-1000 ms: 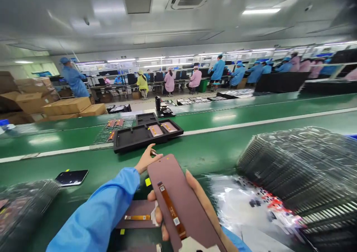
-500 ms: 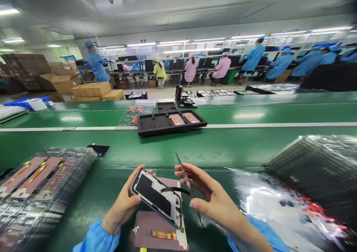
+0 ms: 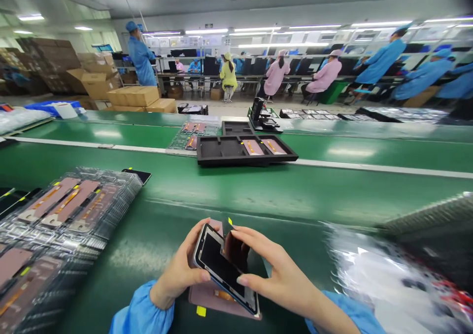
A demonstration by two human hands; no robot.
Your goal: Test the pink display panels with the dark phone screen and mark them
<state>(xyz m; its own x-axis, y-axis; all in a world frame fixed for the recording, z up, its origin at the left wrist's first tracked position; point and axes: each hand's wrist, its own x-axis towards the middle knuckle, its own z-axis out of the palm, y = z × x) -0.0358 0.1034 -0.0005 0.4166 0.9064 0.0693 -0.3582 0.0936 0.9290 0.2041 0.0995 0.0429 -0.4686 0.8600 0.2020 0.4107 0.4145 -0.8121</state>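
The left hand (image 3: 181, 270) grips a phone body (image 3: 218, 256), tilted over a pink panel (image 3: 207, 297) on the worktop (image 3: 177, 191); the right hand (image 3: 275, 262) holds a dark glossy panel (image 3: 235, 249) close by. Stacked clear trays (image 3: 127, 193) stand left, clear plastic (image 3: 369, 280) lies right, a black tray (image 3: 240, 161) beyond.

- Phone (image 3: 218, 257): opened body, black inside with pale patches toward its near end and a bluish side; held tilted, slanting down to the right.
- Screen (image 3: 236, 250): dark, glossy, yellow tab at its top edge; held at an angle beside the phone, partly hidden by fingers.
- Panel (image 3: 207, 297): mauve, orange ribbon, yellow tab; below the phone, partly covered.
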